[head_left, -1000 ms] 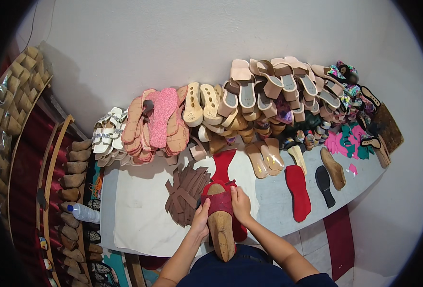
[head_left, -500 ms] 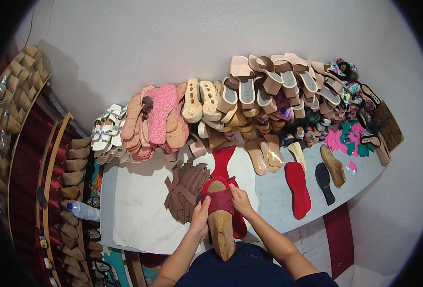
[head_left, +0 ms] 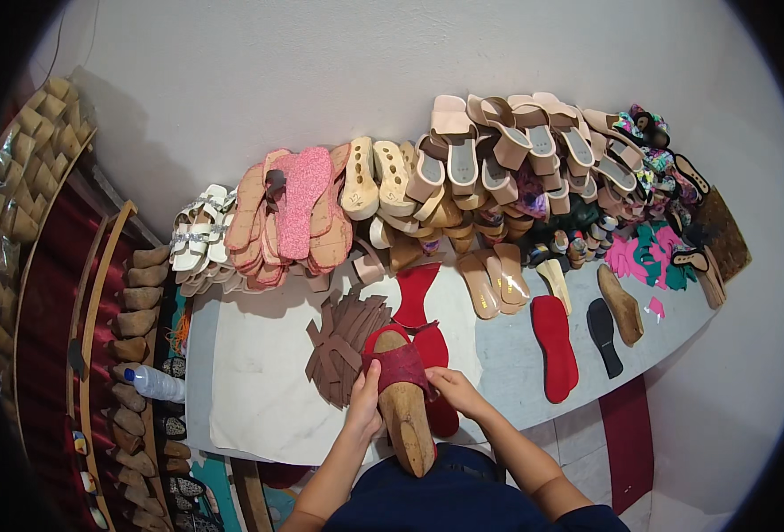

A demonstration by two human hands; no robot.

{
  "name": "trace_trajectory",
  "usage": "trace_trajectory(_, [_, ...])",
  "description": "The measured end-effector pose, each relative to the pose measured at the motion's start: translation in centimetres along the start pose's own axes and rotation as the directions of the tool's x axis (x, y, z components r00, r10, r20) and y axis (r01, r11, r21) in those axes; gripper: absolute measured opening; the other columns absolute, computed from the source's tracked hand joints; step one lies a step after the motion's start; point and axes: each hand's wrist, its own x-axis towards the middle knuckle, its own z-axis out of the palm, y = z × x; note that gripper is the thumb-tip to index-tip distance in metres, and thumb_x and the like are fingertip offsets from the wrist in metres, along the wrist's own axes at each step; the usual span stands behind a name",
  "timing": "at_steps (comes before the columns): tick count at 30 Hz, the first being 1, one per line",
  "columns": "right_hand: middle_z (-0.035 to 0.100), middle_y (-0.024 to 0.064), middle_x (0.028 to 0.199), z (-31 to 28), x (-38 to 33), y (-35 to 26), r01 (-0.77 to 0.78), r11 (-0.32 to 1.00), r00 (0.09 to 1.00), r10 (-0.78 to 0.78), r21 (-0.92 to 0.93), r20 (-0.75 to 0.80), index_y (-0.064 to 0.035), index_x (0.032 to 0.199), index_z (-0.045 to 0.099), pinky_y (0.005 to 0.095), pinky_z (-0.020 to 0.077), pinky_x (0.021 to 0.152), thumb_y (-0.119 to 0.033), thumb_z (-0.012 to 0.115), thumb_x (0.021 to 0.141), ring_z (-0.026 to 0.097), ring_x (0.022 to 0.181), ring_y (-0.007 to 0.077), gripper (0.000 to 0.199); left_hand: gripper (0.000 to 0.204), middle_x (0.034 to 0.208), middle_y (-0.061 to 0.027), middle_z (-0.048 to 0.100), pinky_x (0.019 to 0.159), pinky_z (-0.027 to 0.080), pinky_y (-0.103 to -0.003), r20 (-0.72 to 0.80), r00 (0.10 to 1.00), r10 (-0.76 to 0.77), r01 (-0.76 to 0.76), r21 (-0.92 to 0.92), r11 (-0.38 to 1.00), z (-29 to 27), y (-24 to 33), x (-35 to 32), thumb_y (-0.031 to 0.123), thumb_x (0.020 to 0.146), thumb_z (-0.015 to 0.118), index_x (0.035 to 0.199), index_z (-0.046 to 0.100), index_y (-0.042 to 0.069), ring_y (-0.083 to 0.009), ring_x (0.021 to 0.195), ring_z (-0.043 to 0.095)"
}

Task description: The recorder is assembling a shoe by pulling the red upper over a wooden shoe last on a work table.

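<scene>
Lower centre of frame: a wooden shoe last point(head_left: 405, 417) is held toe-up against the near edge of the white table point(head_left: 250, 390), with a dark red strap upper point(head_left: 398, 365) stretched over its front. Left hand point(head_left: 365, 401) is closed around the last's left flank, thumb pressed on the strap edge. Right hand point(head_left: 449, 390) is curled, fingertips pinched on the strap's right edge; neither hand is free. The last is judged stiff, solid and fairly heavy, best gripped at the waist or heel block where bare wood is exposed. The strap is judged soft, thin and pliable, likely to slip off the smooth wood unless pulled taut at both side edges. Just left of the last, a fan of brown cut strips point(head_left: 343, 341) is laid; behind it, red insole pieces point(head_left: 416, 293). A red sole point(head_left: 555, 346) and a black sole point(head_left: 604, 335) are seen centre right. Stacked sandals point(head_left: 498, 151) are lined along the wall at the top.
</scene>
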Motion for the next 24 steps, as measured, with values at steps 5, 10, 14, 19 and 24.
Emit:
trace_trajectory(5, [0.058,0.0044,0.096,-1.0,-0.9,0.4,-0.181,0.920,0.978,0.131,0.349,0.162,-0.0017,0.106,0.054,0.0246,0.0443,0.073,-0.029,0.043,0.090,0.055,0.084,0.0104,0.033,0.041,0.110,-0.0090,0.052,0.085,0.043,-0.033,0.010,0.999,-0.045,0.045,0.012,0.999,-0.1,-0.3,0.5,0.032,0.090,0.044,0.118,0.042,0.003,-0.0184,0.099,0.052])
trace_trajectory(10, [0.057,0.0075,0.105,-1.0,-0.3,-1.6,-0.412,0.542,0.901,0.364,0.732,0.237,-0.0045,0.105,0.053,0.0306,0.0447,0.079,-0.036,0.037,0.091,0.056,0.091,0.0152,0.038,0.040,0.106,-0.0110,0.055,0.081,0.046,-0.033,0.039,0.999,-0.029,0.027,0.047,0.999,0.1,-0.6,1.0,0.035,0.090,0.042,0.113,0.044,0.002,-0.0188,0.094,0.055])
trace_trajectory(14, [0.060,0.0070,0.088,-0.5,1.1,-3.1,-0.295,0.587,0.918,0.393,0.754,0.053,-0.0022,0.100,0.053,0.0273,0.0477,0.068,-0.037,0.037,0.091,0.058,0.072,0.0151,0.039,0.042,0.113,-0.0095,0.052,0.086,0.042,-0.032,0.080,0.994,-0.069,0.065,0.052,0.997,0.6,-0.4,0.9,0.032,0.090,0.045,0.119,0.041,0.002,-0.0182,0.101,0.051])
trace_trajectory(19, [0.061,0.0093,0.082,-1.6,3.4,-2.4,-0.225,0.865,0.928,0.331,0.450,-0.173,0.0003,0.092,0.057,0.0272,0.0470,0.064,-0.040,0.032,0.092,0.058,0.068,0.0161,0.047,0.042,0.114,-0.0098,0.051,0.087,0.042,-0.033,0.093,0.993,-0.067,0.062,0.056,0.997,0.2,-0.5,1.2,0.031,0.090,0.045,0.120,0.040,0.003,-0.0184,0.102,0.051])
trace_trajectory(24, [0.058,0.0067,0.072,-0.9,3.4,-3.9,-0.107,0.913,0.932,0.230,0.394,-0.281,0.0004,0.082,0.058,0.0258,0.0445,0.060,-0.042,0.031,0.092,0.053,0.061,0.0125,0.051,0.041,0.114,-0.0101,0.051,0.086,0.043,-0.034,0.074,0.994,-0.078,0.074,0.052,0.996,0.3,-0.2,1.0,0.031,0.090,0.044,0.120,0.040,0.003,-0.0193,0.102,0.051])
